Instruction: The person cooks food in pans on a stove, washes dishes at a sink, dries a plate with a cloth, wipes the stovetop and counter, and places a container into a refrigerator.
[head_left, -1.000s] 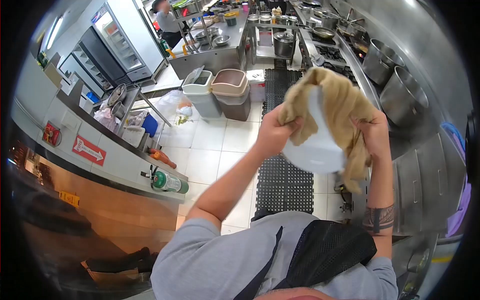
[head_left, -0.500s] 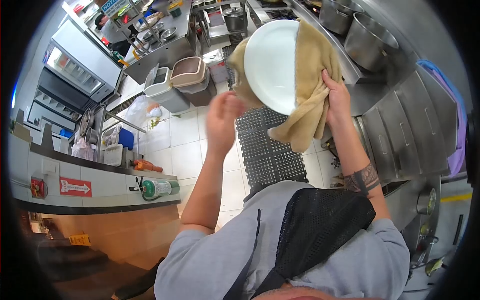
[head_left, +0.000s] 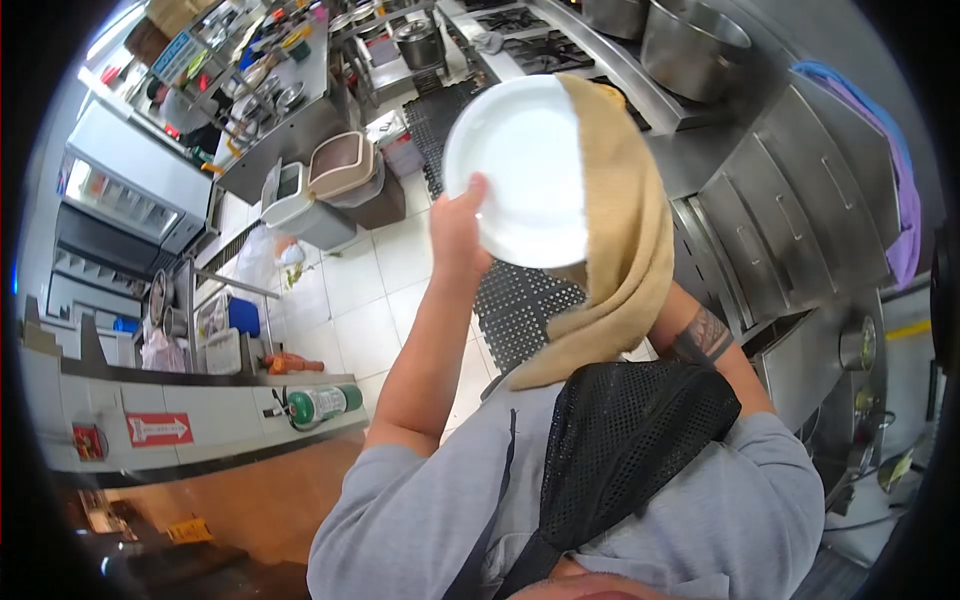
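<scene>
A round white plate (head_left: 515, 170) is held up in front of me, its face toward the camera. My left hand (head_left: 462, 228) grips its lower left rim, thumb on the face and the other fingers out of sight behind. A tan cloth towel (head_left: 628, 210) covers the right side of the plate and hangs down toward my chest. My right forearm goes up behind the towel, which hides my right hand and its fingers.
Steel drawers (head_left: 775, 215) and a large pot (head_left: 690, 50) beside the stove (head_left: 545, 50) line my right. Two bins (head_left: 340, 165) stand ahead on the left. A perforated black mat (head_left: 525, 305) lies on the tiles. A green extinguisher (head_left: 325, 402) is at my left; another person (head_left: 185, 110) stands far back.
My left hand has come up to the plate and taken its rim. The towel now hangs longer and covers my right hand, which showed before. The view has shifted slightly.
</scene>
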